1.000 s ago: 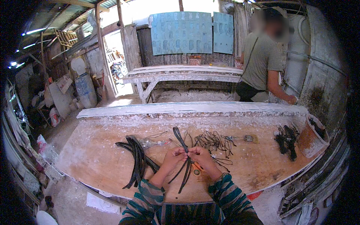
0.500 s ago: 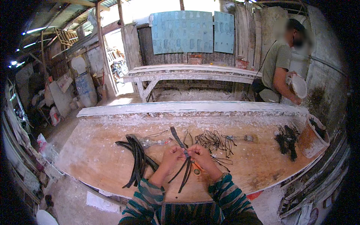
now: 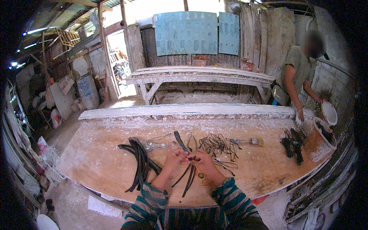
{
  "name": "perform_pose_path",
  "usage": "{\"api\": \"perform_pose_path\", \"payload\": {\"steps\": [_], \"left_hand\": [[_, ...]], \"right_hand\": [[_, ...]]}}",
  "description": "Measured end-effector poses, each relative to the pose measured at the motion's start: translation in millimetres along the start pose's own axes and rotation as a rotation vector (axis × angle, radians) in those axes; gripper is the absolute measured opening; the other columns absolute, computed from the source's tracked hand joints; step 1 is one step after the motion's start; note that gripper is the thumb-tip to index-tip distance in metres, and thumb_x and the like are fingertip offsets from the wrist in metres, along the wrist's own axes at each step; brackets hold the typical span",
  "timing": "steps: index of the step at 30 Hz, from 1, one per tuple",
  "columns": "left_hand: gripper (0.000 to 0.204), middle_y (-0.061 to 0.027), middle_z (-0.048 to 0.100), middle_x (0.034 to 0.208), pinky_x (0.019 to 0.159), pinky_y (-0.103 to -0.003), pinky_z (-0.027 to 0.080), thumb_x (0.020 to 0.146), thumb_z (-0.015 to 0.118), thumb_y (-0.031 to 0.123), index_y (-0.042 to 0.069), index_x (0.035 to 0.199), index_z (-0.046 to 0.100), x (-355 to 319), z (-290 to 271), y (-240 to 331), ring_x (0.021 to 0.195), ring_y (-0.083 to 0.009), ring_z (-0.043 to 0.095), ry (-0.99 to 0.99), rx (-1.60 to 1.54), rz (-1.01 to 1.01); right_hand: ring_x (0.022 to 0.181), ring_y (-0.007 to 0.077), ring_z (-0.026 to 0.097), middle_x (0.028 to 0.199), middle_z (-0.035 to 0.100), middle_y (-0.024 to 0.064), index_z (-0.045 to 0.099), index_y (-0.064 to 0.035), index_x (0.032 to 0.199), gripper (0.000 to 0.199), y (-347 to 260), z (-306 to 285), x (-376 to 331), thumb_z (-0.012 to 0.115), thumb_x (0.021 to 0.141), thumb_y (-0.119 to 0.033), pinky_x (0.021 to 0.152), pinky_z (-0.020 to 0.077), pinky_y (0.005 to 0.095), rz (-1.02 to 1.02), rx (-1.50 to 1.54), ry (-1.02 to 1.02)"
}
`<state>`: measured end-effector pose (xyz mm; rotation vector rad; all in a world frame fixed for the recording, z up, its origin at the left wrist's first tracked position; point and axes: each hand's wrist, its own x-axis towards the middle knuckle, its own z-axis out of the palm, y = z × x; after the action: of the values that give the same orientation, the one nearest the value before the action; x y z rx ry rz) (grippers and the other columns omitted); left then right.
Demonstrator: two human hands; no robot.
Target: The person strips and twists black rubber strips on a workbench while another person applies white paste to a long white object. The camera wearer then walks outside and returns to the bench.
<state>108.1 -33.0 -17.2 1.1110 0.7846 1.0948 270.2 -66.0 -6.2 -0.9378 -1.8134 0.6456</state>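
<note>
Near the front middle of the wooden table, my left hand point(image 3: 176, 159) and my right hand point(image 3: 204, 162) meet with fingertips pinched on a small bunch of black strips point(image 3: 179, 140). The strips' upper end points away from me and their loose ends fan out toward me below my fingers. What my fingertips grip at the middle of the bunch is partly hidden. An orange ring handle point(image 3: 201, 176), perhaps of scissors, pokes out beneath my right hand. Left of my hands lies a bigger pile of black strips point(image 3: 140, 163); beyond my right hand spreads a tangle of thin black cords point(image 3: 216, 145).
A paintbrush point(image 3: 256, 142) lies beyond the cords. At the table's right end are a dark clump point(image 3: 294, 145) and a tilted orange bucket point(image 3: 314, 153). A co-worker point(image 3: 293, 76) stands there holding a white basin point(image 3: 329, 113). A white-coated board point(image 3: 191, 111) runs along the far edge.
My right fingers have curled in more over the bunch, covering more of the orange handle. The co-worker has moved right, turned toward the table and lowered the basin, one hand reaching to the table.
</note>
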Motion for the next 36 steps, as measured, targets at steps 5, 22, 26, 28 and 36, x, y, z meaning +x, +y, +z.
{"api": "perform_pose_path", "payload": {"steps": [5, 22, 26, 28, 36], "left_hand": [[0.008, -0.0051, 0.061, 0.074, 0.057, -0.022, 0.050, 0.083, 0.056, 0.010, 0.002, 0.081, 0.057, 0, 2, -3, 0.064, -0.0105, 0.059, 0.007, 0.054, 0.011], [0.010, -0.0069, 0.061, 0.074, 0.060, -0.024, 0.049, 0.084, 0.055, 0.011, 0.005, 0.077, 0.052, -2, 8, -8, 0.065, -0.0133, 0.059, 0.020, -0.062, 0.060], [0.010, -0.0069, 0.060, 0.074, 0.058, -0.023, 0.048, 0.083, 0.057, 0.011, 0.005, 0.077, 0.052, 2, 2, -17, 0.064, -0.0130, 0.058, 0.016, -0.113, 0.087], [0.008, -0.0064, 0.060, 0.074, 0.057, -0.023, 0.049, 0.082, 0.057, 0.009, 0.005, 0.079, 0.051, -7, 16, 0, 0.065, -0.0127, 0.058, 0.057, 0.018, 0.111], [0.006, -0.0059, 0.060, 0.079, 0.056, -0.024, 0.051, 0.081, 0.055, 0.000, 0.004, 0.081, 0.050, -8, 17, -5, 0.069, -0.0131, 0.059, 0.032, 0.178, 0.300]], "right_hand": [[0.066, 0.0082, 0.051, 0.079, 0.056, 0.0018, 0.057, -0.0014, 0.084, 0.005, 6, 7, -2, 0.060, 0.080, -0.005, 0.060, 0.0416, 0.0209, 0.178, 0.264, 0.096], [0.079, 0.0099, 0.058, 0.088, 0.062, 0.0060, 0.058, 0.0046, 0.100, 0.022, 6, -2, 4, 0.059, 0.082, -0.008, 0.073, 0.0455, 0.0218, 0.330, 0.523, 0.051], [0.078, 0.0097, 0.058, 0.087, 0.062, 0.0063, 0.058, 0.0045, 0.097, 0.019, 13, 0, 1, 0.056, 0.084, -0.009, 0.072, 0.0457, 0.0222, 0.329, 0.337, 0.054], [0.074, 0.0092, 0.057, 0.082, 0.062, 0.0050, 0.059, 0.0031, 0.093, 0.018, 15, 0, 2, 0.056, 0.085, -0.013, 0.068, 0.0453, 0.0220, 0.296, 0.270, 0.045], [0.066, 0.0079, 0.053, 0.076, 0.058, 0.0012, 0.058, -0.0025, 0.085, 0.016, 13, -2, 0, 0.058, 0.084, -0.018, 0.061, 0.0430, 0.0208, 0.345, 0.517, -0.014]]}}
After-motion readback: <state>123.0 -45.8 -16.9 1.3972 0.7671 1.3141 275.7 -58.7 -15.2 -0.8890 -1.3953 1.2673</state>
